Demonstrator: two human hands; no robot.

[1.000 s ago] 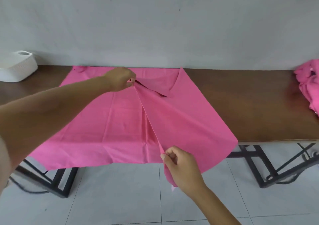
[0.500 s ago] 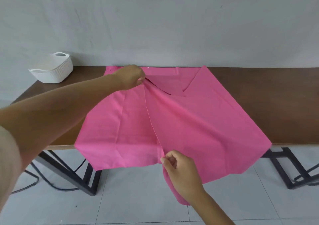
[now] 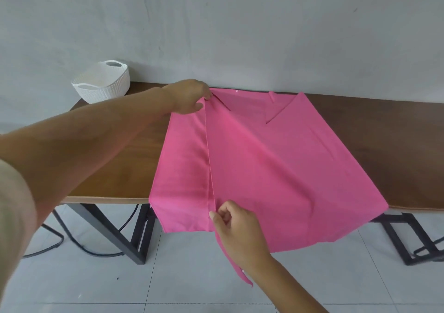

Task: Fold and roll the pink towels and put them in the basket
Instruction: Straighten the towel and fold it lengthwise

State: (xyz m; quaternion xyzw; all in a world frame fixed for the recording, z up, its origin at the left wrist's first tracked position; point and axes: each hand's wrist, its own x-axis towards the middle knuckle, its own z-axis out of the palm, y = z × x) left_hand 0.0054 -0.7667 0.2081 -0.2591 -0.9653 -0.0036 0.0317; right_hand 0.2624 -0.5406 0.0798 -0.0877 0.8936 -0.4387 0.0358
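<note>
A thin, smooth pink cloth towel [image 3: 276,168] is lying spread across the glossy brown wooden tabletop [image 3: 115,159], its near part hanging over the six o'clock edge. One flap is lying folded over the rest, giving a straight hemmed edge running from twelve to six o'clock. The left hand [image 3: 187,98] is pinching the twelve o'clock end of that edge between thumb and fingertips. The right hand [image 3: 237,228] is gripping the six o'clock end with curled fingers, a narrow strip of fabric dangling beneath the wrist. A white oval plastic basket [image 3: 105,89] with a ribbed, knit-like wall is standing at ten o'clock of the towel, well apart from it.
</note>
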